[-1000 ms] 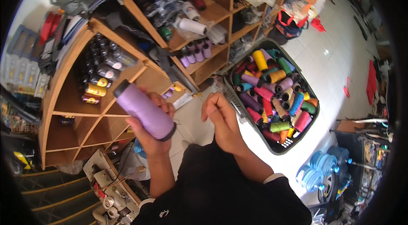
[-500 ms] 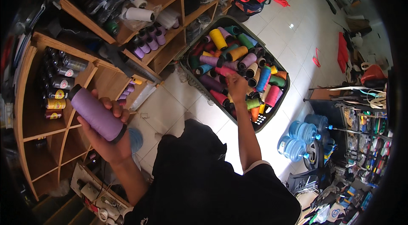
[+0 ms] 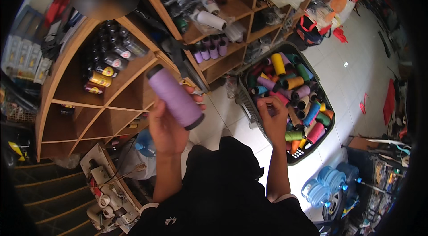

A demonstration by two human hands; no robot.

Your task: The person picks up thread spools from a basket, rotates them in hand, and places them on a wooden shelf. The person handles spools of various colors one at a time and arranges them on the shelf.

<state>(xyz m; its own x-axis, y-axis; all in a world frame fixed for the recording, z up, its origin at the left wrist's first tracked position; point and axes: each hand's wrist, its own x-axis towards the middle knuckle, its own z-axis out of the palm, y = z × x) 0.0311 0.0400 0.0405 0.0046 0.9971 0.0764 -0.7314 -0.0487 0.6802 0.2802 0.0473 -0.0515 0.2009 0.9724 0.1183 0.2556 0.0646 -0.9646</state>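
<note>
**Fig.: Purple spool (image 3: 175, 97) in L hand (image 3: 169, 131), R hand (image 3: 273, 118) drawn back toward crate edge**

The spool sat just L of ctr. frame, tilted; its long axis ran upper L to lower R, w/ the slightly narrower dark end pointing upper L and the wider one lower R. The L hand was clamped on it, thumb on one side, fingers round the other. Change vs. 0.5 s earlier: the R hand had shifted from over the heaped spools (image 3: 294, 83) to the lower L side of the crate (image 3: 248, 106), R of ctr.; the view had also swung. Judged: the R hand's reach was over, the purple spool's handling unaffected. R fingers were curled, tips near the thumb; whether they held anything, can't tell. Farther out: wooden shelving (image 3: 76, 105) at L, small lilac spools (image 3: 213, 51) at upper ctr., blue jugs (image 3: 317, 192) at lower R.
</note>
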